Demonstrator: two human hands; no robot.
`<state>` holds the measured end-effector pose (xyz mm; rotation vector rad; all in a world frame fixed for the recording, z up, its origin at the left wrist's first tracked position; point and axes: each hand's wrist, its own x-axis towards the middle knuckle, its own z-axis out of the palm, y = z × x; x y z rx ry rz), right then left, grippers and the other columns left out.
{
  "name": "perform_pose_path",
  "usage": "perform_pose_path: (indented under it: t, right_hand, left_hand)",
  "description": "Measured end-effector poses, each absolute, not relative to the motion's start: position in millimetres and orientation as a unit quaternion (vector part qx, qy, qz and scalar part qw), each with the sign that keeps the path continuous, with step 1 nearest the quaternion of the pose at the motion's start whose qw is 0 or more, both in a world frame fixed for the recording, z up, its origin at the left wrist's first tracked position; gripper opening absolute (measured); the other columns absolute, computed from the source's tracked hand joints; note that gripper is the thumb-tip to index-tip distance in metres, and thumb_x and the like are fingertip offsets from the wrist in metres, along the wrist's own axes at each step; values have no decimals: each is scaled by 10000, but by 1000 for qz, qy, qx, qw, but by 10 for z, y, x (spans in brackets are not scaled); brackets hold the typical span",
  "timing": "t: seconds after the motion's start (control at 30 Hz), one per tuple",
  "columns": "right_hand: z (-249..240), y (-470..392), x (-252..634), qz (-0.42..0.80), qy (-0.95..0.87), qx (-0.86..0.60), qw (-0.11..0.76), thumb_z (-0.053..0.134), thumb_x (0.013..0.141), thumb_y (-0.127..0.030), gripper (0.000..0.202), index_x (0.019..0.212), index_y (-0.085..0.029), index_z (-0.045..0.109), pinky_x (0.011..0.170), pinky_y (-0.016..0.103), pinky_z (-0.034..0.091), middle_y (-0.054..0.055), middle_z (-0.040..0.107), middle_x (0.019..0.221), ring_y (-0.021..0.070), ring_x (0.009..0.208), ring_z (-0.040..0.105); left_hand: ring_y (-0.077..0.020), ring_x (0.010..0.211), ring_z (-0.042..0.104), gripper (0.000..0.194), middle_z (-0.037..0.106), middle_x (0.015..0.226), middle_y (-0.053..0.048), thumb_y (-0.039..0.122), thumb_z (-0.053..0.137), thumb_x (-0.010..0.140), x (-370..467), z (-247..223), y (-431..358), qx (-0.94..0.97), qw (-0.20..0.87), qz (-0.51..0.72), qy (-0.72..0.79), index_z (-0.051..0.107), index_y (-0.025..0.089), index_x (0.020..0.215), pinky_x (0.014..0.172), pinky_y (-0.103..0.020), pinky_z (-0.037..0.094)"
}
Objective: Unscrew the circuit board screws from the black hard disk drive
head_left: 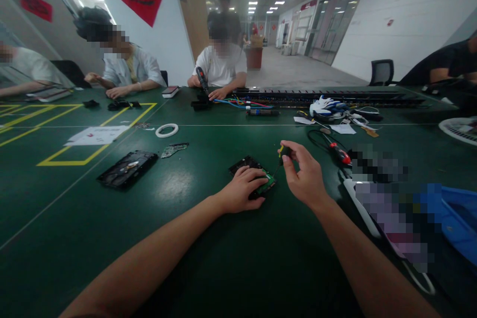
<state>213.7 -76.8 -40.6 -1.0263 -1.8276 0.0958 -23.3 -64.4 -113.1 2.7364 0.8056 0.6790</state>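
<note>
2 bare hands work low on the green table (208, 258). The left hand (241, 190) lies flat on a small drive (249, 165) with a green board, fingers close together and pressing down on it. The right hand (303, 174) pinches a little screwdriver (283, 152) between thumb and fingertips, its tip pointing down to the board just beside the left fingers. Past the right fingers lies a red screwdriver (340, 153). Far to the left of the left fingers sits another drive (127, 169), then a tape ring (166, 130). Across the table, another person's hand holds a power driver (202, 79).
</note>
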Motion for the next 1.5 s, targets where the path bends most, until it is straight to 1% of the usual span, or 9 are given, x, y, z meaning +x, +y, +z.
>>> perform_pose_path:
  t: [0.2,0.47,0.67,0.87,0.97,1.13,1.33,1.4,1.5]
  right_hand:
    - [-407,-772,2119,22,-739,-424,523,666,991,-300,277,1268,-309,652,846,464,657,91,625,1148,265,1040,669]
    - [-479,-754,2127,94,-737,-417,523,583,1030,-239,396,1420,-300,544,1007,522,607,100,640,1346,270,1168,687]
    - [-480,-750,2101,75,-725,-419,542,681,987,-310,274,1256,-299,637,886,469,655,91,623,1209,268,1076,700]
    - [-540,-733,2103,135,-724,-401,544,575,1039,-258,393,1426,-297,515,942,495,641,110,649,1326,257,1103,728]
    - [-488,-755,2097,85,-745,-408,522,608,1023,-271,377,1394,-310,554,935,486,638,102,643,1306,268,1147,687]
    - [-429,-759,2100,25,-747,-418,516,689,979,-313,331,1304,-310,628,846,468,654,86,659,1153,262,1007,690]
    - [-542,-723,2140,108,-748,-404,516,563,1038,-257,474,1502,-318,493,995,520,621,95,666,1376,263,1124,725]
    - [-548,-727,2138,102,-749,-409,511,549,1044,-264,506,1538,-324,460,998,530,617,97,663,1387,266,1128,722]
    - [-504,-750,2115,55,-757,-419,499,619,1016,-307,497,1501,-347,514,948,518,629,93,656,1346,274,1093,704]
  left_hand:
    - [-331,1440,493,600,551,1523,-134,425,692,911,-229,-1134,-637,929,111,221,276,563,246,1469,1254,-600,259]
    - [-319,1429,508,585,565,1507,-142,416,685,913,-229,-1122,-646,928,107,232,270,567,227,1454,1250,-587,269]
    - [-324,1420,517,588,568,1507,-141,408,686,912,-227,-1105,-653,929,107,227,273,564,229,1458,1251,-607,259]
    - [-324,1429,510,590,565,1509,-134,422,691,909,-228,-1141,-640,928,107,226,278,569,249,1460,1251,-606,266]
    - [-331,1434,503,600,563,1509,-135,418,697,903,-227,-1151,-634,928,104,229,275,566,248,1464,1250,-604,268]
    - [-328,1431,504,593,563,1507,-136,412,691,905,-227,-1147,-634,930,101,229,270,567,238,1459,1253,-599,257]
    - [-329,1425,510,601,572,1497,-136,415,695,904,-224,-1128,-648,928,106,231,273,565,253,1468,1246,-593,274]
    - [-330,1427,508,594,572,1498,-136,418,694,906,-227,-1121,-650,928,105,232,272,569,252,1463,1246,-591,275]
    - [-327,1435,501,582,566,1506,-135,423,687,913,-234,-1111,-649,929,104,231,270,574,245,1455,1253,-587,269]
